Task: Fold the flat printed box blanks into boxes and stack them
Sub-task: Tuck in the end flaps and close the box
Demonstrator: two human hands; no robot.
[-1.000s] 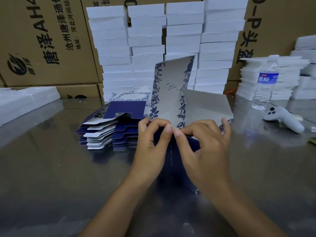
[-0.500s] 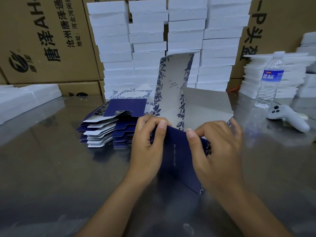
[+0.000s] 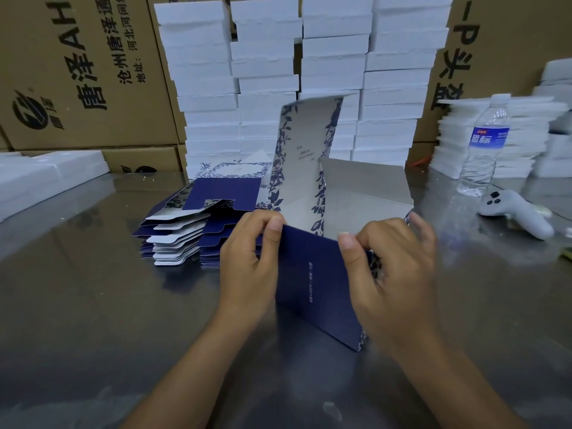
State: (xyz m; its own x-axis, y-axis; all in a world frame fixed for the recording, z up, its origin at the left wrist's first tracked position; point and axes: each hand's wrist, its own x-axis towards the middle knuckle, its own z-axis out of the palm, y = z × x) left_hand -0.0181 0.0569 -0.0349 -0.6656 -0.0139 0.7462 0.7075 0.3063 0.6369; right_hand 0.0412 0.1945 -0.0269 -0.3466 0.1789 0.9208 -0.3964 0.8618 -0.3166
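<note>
A half-folded box blank (image 3: pixel 312 283), navy outside with blue floral print, stands on the metal table (image 3: pixel 93 320) right in front of me. Its tall printed flap and a grey inner flap stick up behind my fingers. My left hand (image 3: pixel 250 261) pinches the top left edge of its navy panel. My right hand (image 3: pixel 393 274) grips the top right corner, fingers curled over the side. A pile of flat navy-and-white blanks (image 3: pixel 198 224) lies just left of the box, behind my left hand.
Tall stacks of white foam trays (image 3: pixel 297 72) and brown cartons (image 3: pixel 80 69) line the back. More white trays (image 3: pixel 492 140) sit at right beside a water bottle (image 3: pixel 486 144) and a white controller (image 3: pixel 517 212). White slabs (image 3: pixel 46 178) lie at far left.
My hands have drawn apart along the box's top edge, uncovering more of the navy panel. The view has shifted slightly nearer.
</note>
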